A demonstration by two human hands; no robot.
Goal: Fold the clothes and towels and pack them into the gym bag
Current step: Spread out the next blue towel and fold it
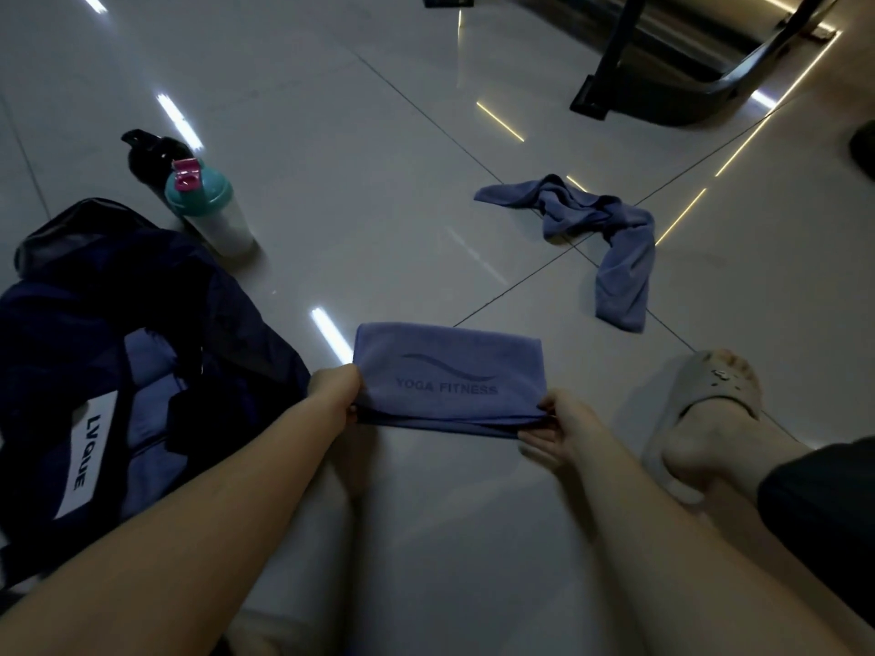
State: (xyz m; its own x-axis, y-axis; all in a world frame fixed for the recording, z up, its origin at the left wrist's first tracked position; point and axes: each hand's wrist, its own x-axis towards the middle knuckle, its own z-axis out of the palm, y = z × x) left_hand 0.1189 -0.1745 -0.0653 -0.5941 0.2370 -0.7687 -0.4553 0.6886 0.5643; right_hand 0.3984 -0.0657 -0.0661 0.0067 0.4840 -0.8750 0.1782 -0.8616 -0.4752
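Observation:
A folded purple towel (450, 371) printed "YOGA FITNESS" lies on the tiled floor in front of me. My left hand (334, 395) pinches its near left corner. My right hand (558, 426) pinches its near right corner. A second purple towel (611, 239) lies crumpled on the floor farther away to the right. The dark blue gym bag (142, 333) sits open at my left, with purple cloth (151, 366) showing inside it and a white "LVQUE" label on its strap.
Two shaker bottles stand beyond the bag, one teal-lidded (208, 205), one black (151, 158). My foot in a grey slipper (700, 409) rests at the right. The black frame of a gym machine (663, 78) stands at the far right.

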